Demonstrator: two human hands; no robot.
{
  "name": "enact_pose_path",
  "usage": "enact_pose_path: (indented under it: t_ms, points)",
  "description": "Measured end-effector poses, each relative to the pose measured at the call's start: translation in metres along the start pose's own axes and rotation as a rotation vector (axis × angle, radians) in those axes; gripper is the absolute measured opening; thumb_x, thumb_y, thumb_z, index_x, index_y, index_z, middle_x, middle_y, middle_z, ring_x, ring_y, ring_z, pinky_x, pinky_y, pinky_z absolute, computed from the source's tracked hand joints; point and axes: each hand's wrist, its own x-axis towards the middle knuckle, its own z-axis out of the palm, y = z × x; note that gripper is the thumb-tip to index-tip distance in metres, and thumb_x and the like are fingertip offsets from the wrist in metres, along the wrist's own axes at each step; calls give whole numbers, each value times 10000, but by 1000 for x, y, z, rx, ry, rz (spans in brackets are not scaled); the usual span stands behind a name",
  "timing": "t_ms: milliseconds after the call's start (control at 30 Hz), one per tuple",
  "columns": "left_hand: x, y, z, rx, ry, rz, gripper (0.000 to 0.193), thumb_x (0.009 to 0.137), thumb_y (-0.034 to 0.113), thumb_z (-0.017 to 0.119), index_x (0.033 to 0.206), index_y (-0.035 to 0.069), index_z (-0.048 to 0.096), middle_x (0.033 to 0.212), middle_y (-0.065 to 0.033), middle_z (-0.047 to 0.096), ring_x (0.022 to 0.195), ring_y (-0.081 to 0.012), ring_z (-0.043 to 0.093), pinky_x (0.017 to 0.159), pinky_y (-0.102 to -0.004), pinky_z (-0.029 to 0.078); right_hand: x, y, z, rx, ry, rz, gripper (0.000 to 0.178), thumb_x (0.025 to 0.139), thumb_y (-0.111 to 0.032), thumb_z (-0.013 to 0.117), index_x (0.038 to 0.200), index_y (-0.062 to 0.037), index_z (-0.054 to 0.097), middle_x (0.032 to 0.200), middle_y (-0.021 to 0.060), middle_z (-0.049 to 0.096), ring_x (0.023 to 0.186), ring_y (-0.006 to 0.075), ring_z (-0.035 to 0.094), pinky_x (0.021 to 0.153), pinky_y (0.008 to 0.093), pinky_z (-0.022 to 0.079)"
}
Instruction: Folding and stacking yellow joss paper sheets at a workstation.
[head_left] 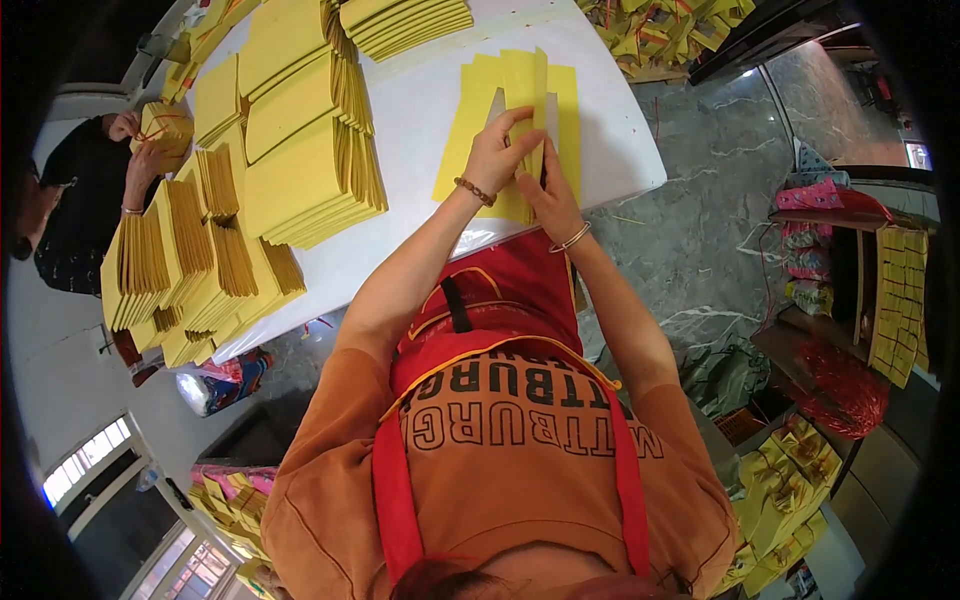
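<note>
Near the right end of the white table (622, 140), a folded yellow paper sheet (523, 80) stands partly raised over other flat yellow sheets (462, 140). My left hand (500, 152) is closed on the folded sheet, thumb and fingers across its middle. At its lower right edge, my right hand (552, 200) pinches the same sheet between thumb and fingers. A greyish strip (552, 115) shows beside the fold; I cannot tell whether it is paper or card.
Tall stacks of folded yellow paper (300, 185) fill the table's left side, with another stack (405, 25) at the far edge. Beyond the left end, another person's hands (145, 150) hold a tied yellow bundle (165, 128). Yellow pieces (790, 490) lie at the lower right.
</note>
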Motion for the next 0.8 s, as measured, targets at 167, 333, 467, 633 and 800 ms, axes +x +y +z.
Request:
enact_pose_path:
  t_ms: [167, 333, 467, 633, 800]
  points:
    - [1, -11, -3, -79, -26, -84, 393, 812, 219, 609, 1147, 27, 538, 844, -23, 602, 633, -75, 494, 564, -228, 420, -1, 4, 0, 42, -4, -37, 716, 863, -270, 561, 1362, 56, 164, 1308, 180, 366, 1212, 215, 359, 991, 302, 308]
    - [-9, 27, 10, -135, 81, 4, 443, 817, 178, 577, 1223, 35, 471, 910, -86, 560, 697, -103, 496, 615, -239, 417, 0, 22, -1, -132, 33, -39, 723, 879, -304, 525, 1359, 82, 145, 1355, 216, 313, 1258, 270, 322, 1025, 323, 264]
    - [-5, 29, 0, 120, -92, 20, 480, 802, 144, 572, 1262, 74, 452, 958, -113, 549, 712, -132, 497, 631, -253, 421, 0, 12, -1, -45, -46, -27, 740, 888, -340, 500, 1358, 94, 127, 1380, 236, 270, 1289, 287, 275, 1049, 327, 222]
    - [-4, 20, -1, 264, -80, 194, 456, 792, 83, 498, 1245, 132, 496, 983, -152, 547, 755, -281, 534, 699, -321, 440, -4, 20, 1, -110, 17, 48, 751, 904, -378, 459, 1357, 103, 103, 1408, 243, 211, 1326, 288, 195, 1070, 318, 172]
    - [2, 9, -5, 326, -149, 196, 369, 810, 77, 453, 1164, 84, 561, 1018, -174, 532, 855, -327, 544, 775, -347, 442, -2, 15, 3, -3, 67, 60, 728, 909, -385, 443, 1350, 106, 137, 1406, 243, 214, 1323, 295, 198, 1072, 327, 164]
